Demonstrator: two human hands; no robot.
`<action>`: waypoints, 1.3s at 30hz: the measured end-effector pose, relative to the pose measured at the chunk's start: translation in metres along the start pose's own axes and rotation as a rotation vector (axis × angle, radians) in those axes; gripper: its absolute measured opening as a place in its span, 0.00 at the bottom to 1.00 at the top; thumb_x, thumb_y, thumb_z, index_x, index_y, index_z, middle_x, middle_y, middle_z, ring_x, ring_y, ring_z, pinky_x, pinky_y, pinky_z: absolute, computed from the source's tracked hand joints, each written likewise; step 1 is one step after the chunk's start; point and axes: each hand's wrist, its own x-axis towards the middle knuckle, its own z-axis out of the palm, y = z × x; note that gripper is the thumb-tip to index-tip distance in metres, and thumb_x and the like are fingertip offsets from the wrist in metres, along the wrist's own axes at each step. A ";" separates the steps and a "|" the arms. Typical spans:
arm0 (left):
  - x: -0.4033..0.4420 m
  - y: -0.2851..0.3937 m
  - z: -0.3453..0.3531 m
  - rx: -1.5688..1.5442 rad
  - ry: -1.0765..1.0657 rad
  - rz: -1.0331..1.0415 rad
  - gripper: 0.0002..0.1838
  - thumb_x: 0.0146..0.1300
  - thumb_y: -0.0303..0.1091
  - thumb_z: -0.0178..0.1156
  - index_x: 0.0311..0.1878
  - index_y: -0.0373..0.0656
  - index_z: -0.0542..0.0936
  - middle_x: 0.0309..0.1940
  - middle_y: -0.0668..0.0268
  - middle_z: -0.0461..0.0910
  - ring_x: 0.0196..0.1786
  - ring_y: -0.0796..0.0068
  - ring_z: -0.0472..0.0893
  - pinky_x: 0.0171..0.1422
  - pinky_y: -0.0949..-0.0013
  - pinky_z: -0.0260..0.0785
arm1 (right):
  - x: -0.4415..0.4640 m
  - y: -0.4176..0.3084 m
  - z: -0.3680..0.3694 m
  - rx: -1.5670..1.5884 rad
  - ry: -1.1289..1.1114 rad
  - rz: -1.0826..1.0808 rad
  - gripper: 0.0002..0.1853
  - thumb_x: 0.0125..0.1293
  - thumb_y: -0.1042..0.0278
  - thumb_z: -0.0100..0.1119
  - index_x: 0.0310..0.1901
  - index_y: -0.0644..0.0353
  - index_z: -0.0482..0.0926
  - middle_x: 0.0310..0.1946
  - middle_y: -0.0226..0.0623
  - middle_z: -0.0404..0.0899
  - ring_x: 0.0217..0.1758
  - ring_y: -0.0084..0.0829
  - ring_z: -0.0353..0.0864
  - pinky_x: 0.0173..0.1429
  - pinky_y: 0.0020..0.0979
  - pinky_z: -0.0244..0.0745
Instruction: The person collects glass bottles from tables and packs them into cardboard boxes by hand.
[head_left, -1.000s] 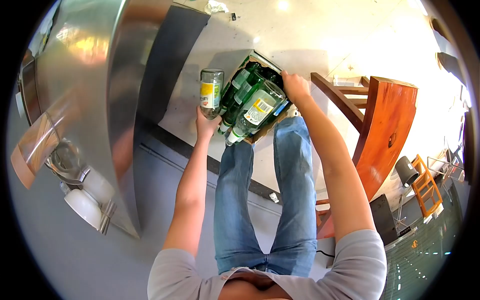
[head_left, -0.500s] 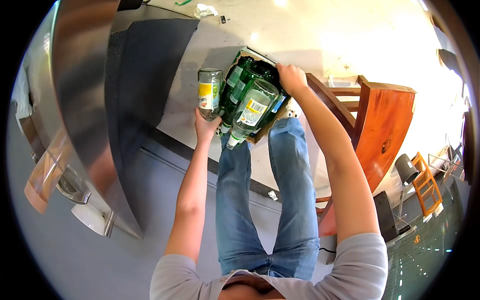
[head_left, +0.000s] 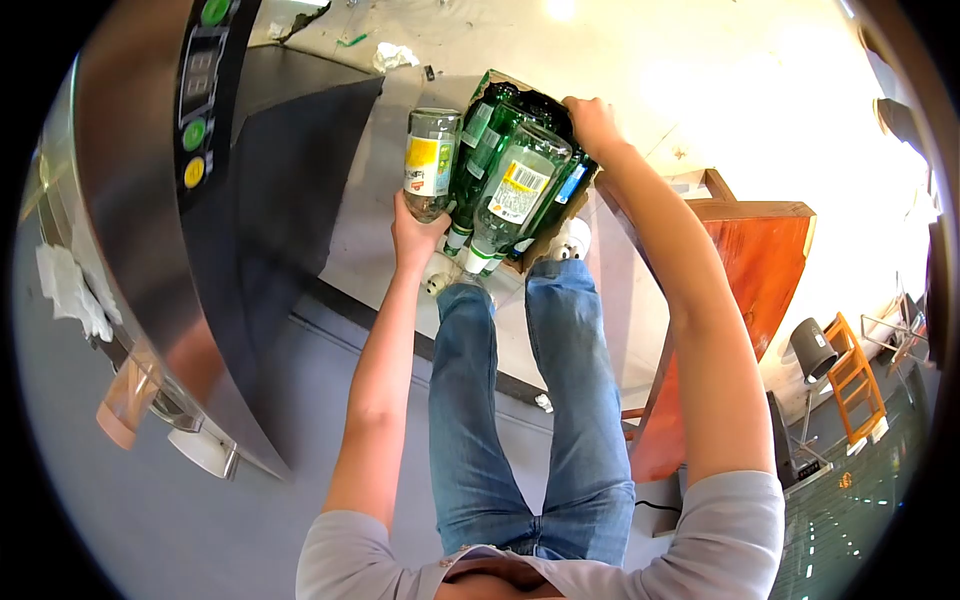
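A clear glass bottle (head_left: 430,165) with a yellow and white label is in my left hand (head_left: 418,238), base away from me; the fingers close around its neck end. Right beside it is a torn cardboard box (head_left: 572,212) packed with several green glass bottles (head_left: 483,150). Another clear bottle (head_left: 520,190), its label showing a barcode, lies on top of them with its neck toward me. At the box's far right corner, my right hand (head_left: 596,130) is closed on the edge; its fingertips are partly hidden.
A metal machine with a button panel (head_left: 200,110) stands at left beside a dark panel (head_left: 300,150). To the right is a reddish wooden piece of furniture (head_left: 740,270). My shoes (head_left: 570,240) are just below the box. Crumpled paper (head_left: 395,57) lies on the floor beyond.
The box, with both hands and the held bottle, has shifted slightly away from me, showing more of my shoes. The view has turned, bringing the machine's button panel into sight.
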 end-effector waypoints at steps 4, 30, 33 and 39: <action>0.017 0.019 0.012 -0.025 -0.016 0.042 0.30 0.44 0.30 0.69 0.53 0.41 0.69 0.43 0.58 0.81 0.46 0.69 0.82 0.53 0.66 0.72 | 0.026 0.025 -0.002 0.040 0.107 -0.018 0.09 0.62 0.70 0.51 0.41 0.50 0.79 0.33 0.47 0.82 0.39 0.51 0.82 0.43 0.46 0.78; 0.181 0.206 0.117 0.118 -0.049 0.144 0.31 0.41 0.35 0.70 0.51 0.41 0.69 0.40 0.55 0.82 0.43 0.59 0.83 0.49 0.61 0.73 | 0.180 0.164 -0.132 0.274 0.163 0.317 0.09 0.61 0.61 0.60 0.42 0.50 0.84 0.43 0.44 0.82 0.48 0.44 0.81 0.52 0.40 0.77; 0.198 0.230 0.126 0.088 -0.062 0.136 0.31 0.41 0.34 0.70 0.51 0.41 0.69 0.40 0.56 0.82 0.43 0.61 0.83 0.49 0.62 0.73 | 0.197 0.180 -0.148 0.280 0.191 0.327 0.11 0.62 0.61 0.60 0.45 0.47 0.84 0.43 0.43 0.83 0.48 0.44 0.82 0.53 0.40 0.77; 0.228 0.244 0.140 0.008 -0.107 0.110 0.31 0.41 0.32 0.69 0.51 0.39 0.70 0.42 0.57 0.81 0.44 0.65 0.82 0.49 0.63 0.73 | 0.226 0.199 -0.170 0.282 0.178 0.311 0.11 0.62 0.60 0.60 0.44 0.48 0.84 0.43 0.43 0.83 0.48 0.44 0.82 0.52 0.41 0.78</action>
